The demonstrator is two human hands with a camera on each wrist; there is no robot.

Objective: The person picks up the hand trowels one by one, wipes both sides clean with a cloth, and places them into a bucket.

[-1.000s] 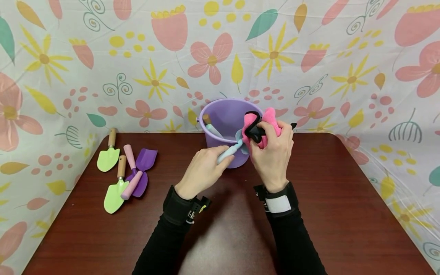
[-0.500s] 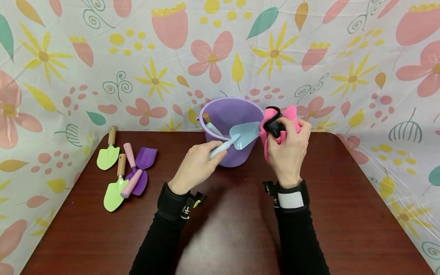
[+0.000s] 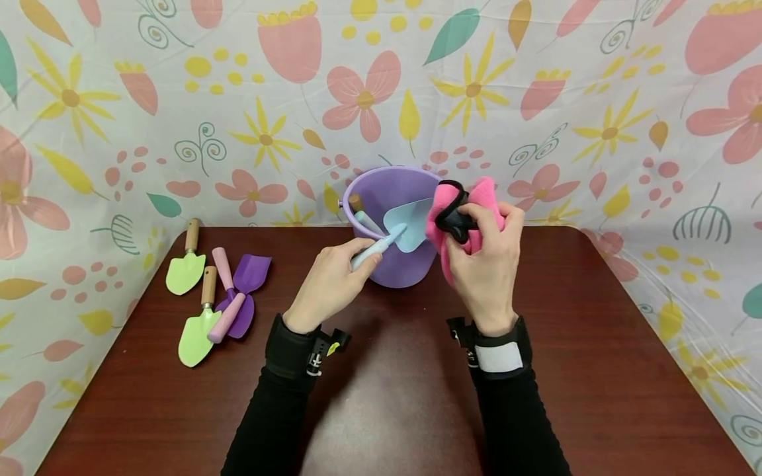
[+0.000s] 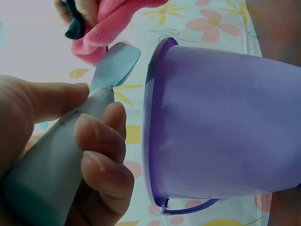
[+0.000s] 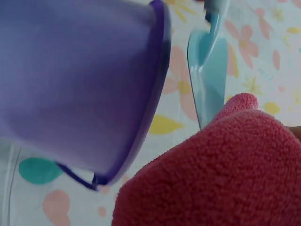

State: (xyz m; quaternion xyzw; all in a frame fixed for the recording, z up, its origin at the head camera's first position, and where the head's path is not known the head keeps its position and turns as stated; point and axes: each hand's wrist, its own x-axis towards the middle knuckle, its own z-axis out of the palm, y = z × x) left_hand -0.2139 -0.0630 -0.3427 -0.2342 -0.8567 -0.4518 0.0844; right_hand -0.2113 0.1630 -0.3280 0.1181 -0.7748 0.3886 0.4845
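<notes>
My left hand (image 3: pixel 327 281) grips the handle of a light blue hand trowel (image 3: pixel 411 225), its blade pointing up and right before the purple bucket (image 3: pixel 405 268). In the left wrist view, thumb and fingers wrap the trowel's handle (image 4: pixel 51 165). My right hand (image 3: pixel 488 264) holds a bunched pink cloth (image 3: pixel 443 198) at the blade's tip, together with a black object (image 3: pixel 455 221) whose kind I cannot tell. From the right wrist, the cloth (image 5: pixel 221 174) overlaps the end of the blade (image 5: pixel 207 75); whether they touch is unclear.
Inside the bucket leans a tool with a pale blue and wooden handle (image 3: pixel 363 211). Two green trowels (image 3: pixel 199 340) and two purple shovels with pink handles (image 3: pixel 250 274) lie on the table's left. A floral cloth backdrop (image 3: pixel 286 165) stands behind the brown table (image 3: pixel 595 370).
The cloth first slid right off the trowel blade, baring it, then came back left to its tip. My left hand has drifted left with the trowel.
</notes>
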